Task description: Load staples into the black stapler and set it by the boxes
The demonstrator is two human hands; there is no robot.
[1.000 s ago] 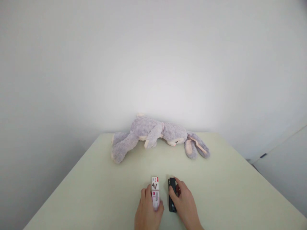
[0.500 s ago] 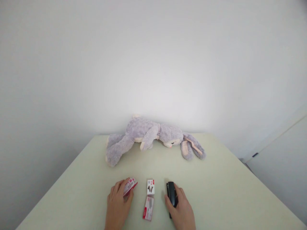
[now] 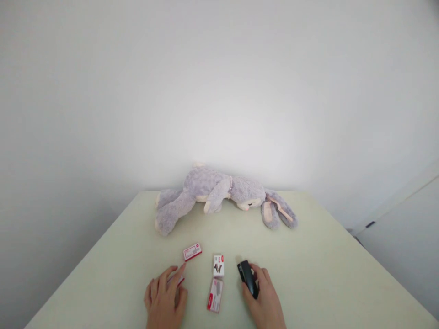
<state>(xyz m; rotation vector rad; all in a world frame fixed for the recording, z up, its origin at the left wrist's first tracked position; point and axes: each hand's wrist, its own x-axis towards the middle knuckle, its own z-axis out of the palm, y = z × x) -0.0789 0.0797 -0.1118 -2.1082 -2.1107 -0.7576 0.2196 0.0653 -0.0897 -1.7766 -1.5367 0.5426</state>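
My left hand (image 3: 165, 294) is curled over a small pink-and-white staple box (image 3: 178, 279), most of it hidden beneath the fingers. Just beyond the fingertips, a second such staple box (image 3: 192, 252) lies flat and slanted on the table. In the middle, a white box with a dark clip-like picture (image 3: 218, 266) lies end to end with another red-and-pink staple box (image 3: 215, 295). My right hand (image 3: 264, 294) is wrapped round a black stapler (image 3: 248, 278), thumb on its near side and fingers on the right. The stapler tilts slightly to the left at its far end.
A grey plush rabbit (image 3: 209, 187) lies on its side along the back of the pale green table (image 3: 325, 265), against the white wall (image 3: 219, 91). The table's side edges slope away left and right. A door-like panel (image 3: 404, 237) stands at the right.
Two staple boxes were together in my left hand; one now lies ahead of it, and the hand has drawn back. My right hand has turned the stapler slightly. The view has shifted a little.
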